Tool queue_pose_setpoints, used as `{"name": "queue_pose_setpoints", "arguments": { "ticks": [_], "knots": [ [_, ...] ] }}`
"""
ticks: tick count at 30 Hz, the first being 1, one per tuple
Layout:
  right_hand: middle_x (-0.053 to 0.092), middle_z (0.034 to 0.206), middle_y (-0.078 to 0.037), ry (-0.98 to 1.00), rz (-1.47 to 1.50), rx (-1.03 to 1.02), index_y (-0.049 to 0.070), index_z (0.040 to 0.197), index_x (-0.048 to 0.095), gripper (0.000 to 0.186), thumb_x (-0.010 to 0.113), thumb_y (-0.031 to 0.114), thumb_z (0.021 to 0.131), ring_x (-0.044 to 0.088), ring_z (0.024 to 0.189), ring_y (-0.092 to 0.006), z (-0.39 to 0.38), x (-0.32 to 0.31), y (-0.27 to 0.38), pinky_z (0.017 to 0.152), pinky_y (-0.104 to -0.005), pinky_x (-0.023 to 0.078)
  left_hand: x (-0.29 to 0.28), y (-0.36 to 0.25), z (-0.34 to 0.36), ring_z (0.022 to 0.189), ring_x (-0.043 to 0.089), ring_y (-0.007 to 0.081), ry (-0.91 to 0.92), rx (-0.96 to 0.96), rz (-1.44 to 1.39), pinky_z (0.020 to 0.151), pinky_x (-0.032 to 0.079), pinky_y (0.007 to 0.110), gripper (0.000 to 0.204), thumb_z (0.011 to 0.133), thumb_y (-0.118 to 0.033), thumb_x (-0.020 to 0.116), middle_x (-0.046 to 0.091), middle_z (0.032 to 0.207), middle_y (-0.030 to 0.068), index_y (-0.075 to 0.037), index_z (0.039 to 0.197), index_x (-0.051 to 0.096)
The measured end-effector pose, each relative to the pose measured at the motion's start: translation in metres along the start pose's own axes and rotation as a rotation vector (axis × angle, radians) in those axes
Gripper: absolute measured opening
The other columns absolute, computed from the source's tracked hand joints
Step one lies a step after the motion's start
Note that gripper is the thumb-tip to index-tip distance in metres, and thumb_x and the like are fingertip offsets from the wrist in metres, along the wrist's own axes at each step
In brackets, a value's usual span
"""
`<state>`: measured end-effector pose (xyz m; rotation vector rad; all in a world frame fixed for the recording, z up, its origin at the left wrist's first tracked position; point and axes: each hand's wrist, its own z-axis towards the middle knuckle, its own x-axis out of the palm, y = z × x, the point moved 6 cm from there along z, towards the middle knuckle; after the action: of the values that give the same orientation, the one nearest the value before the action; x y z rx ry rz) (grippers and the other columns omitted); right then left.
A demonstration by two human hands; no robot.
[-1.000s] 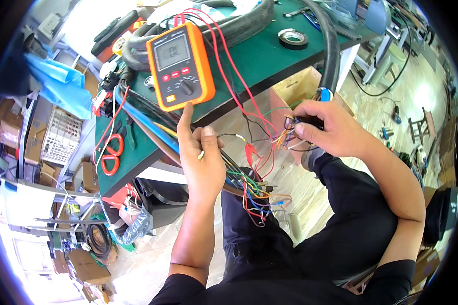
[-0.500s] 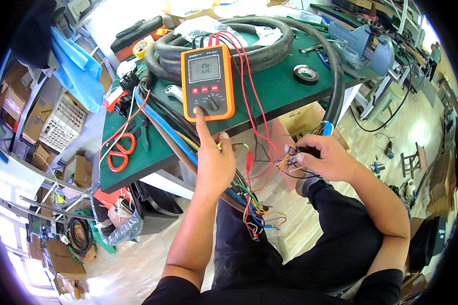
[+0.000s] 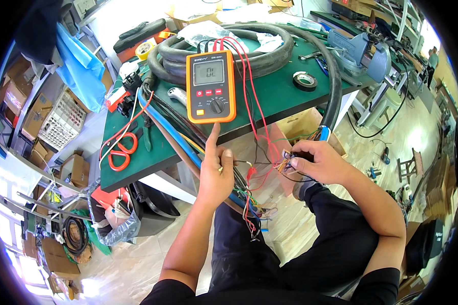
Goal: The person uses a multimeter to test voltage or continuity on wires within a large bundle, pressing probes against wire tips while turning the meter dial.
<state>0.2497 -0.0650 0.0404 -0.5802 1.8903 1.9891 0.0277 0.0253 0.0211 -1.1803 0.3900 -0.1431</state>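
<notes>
An orange handheld meter (image 3: 210, 86) with red and black leads lies near the edge of the green table (image 3: 280, 96). My left hand (image 3: 216, 178) is below it, index finger extended at the meter's lower edge, thumb and curled fingers closed on a thin wire with a pale yellow sleeve. A red clip (image 3: 251, 173) hangs beside that hand. My right hand (image 3: 318, 161) pinches a bunch of thin coloured wires near the end of a thick black cable (image 3: 335, 101). Blue and brown wires (image 3: 170, 131) run past my left hand into loose coloured ends over my leg.
Coiled cable (image 3: 259, 66), black tape (image 3: 304, 81), red-handled scissors (image 3: 119, 157) and a grey-blue tool (image 3: 348, 48) sit on the table. A wooden box (image 3: 297, 122) is under it, a bin (image 3: 114, 218) at left. A stool (image 3: 409, 165) stands right; a person (image 3: 431, 66) is far back right.
My left index finger rose onto the meter's lower button half a second ago and has since dropped just below it. The view has shifted since one second ago. My right hand still pinches the wires.
</notes>
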Motion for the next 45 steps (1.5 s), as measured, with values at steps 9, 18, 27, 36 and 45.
{"name": "queue_pose_setpoints", "arguments": {
  "ticks": [9, 18, 27, 36, 45],
  "knots": [
    [0.069, 0.095, -0.015, 0.018, 0.004, 0.052, -0.005, 0.114, 0.062, 0.033, 0.065, 0.019, 0.091, 0.065, 0.087, -0.0206, 0.001, 0.001, -0.001, 0.081, -0.0338, 0.051, 0.0, 0.004, -0.002, 0.073, 0.053, 0.01, 0.024, 0.031, -0.014, 0.07, 0.048, 0.026, 0.048, 0.102, -0.008, 0.042, 0.054, 0.079, 0.0049, 0.001, 0.148, 0.031],
    [0.069, 0.098, -0.016, 0.018, -0.01, 0.057, -0.004, 0.113, 0.062, 0.03, 0.064, 0.017, 0.092, 0.065, 0.09, -0.0212, 0.002, 0.001, 0.003, 0.083, -0.0342, 0.05, 0.0, 0.003, -0.002, 0.072, 0.054, 0.0103, 0.011, 0.019, -0.02, 0.07, 0.049, 0.026, 0.049, 0.102, -0.007, 0.042, 0.053, 0.08, 0.0048, 0.001, 0.148, 0.029],
    [0.067, 0.093, -0.012, 0.012, 0.01, 0.064, -0.005, 0.111, 0.063, 0.029, 0.064, 0.017, 0.092, 0.062, 0.086, -0.0168, 0.002, -0.001, 0.003, 0.08, -0.0321, 0.05, -0.002, 0.005, 0.0, 0.07, 0.053, 0.0096, -0.002, -0.005, -0.053, 0.066, 0.047, 0.025, 0.048, 0.101, -0.006, 0.04, 0.056, 0.08, 0.0055, 0.0, 0.147, 0.031],
    [0.066, 0.083, -0.005, 0.021, 0.186, 0.08, -0.002, 0.11, 0.064, 0.028, 0.055, 0.023, 0.099, 0.059, 0.073, -0.0098, 0.002, -0.002, -0.006, 0.066, -0.0268, 0.048, -0.003, 0.013, 0.0, 0.054, 0.043, 0.002, 0.009, -0.081, -0.215, 0.049, 0.037, 0.018, 0.038, 0.103, -0.014, 0.046, 0.058, 0.085, 0.0021, -0.003, 0.139, 0.048],
    [0.067, 0.083, -0.005, 0.017, 0.393, 0.128, -0.001, 0.112, 0.062, 0.036, 0.046, 0.03, 0.105, 0.061, 0.066, -0.0103, 0.002, -0.005, -0.014, 0.062, -0.0249, 0.049, -0.003, 0.015, 0.001, 0.051, 0.044, 0.0017, 0.018, -0.103, -0.316, 0.046, 0.037, 0.016, 0.036, 0.104, -0.015, 0.045, 0.058, 0.085, 0.0039, 0.0, 0.137, 0.049]
  ]
}}
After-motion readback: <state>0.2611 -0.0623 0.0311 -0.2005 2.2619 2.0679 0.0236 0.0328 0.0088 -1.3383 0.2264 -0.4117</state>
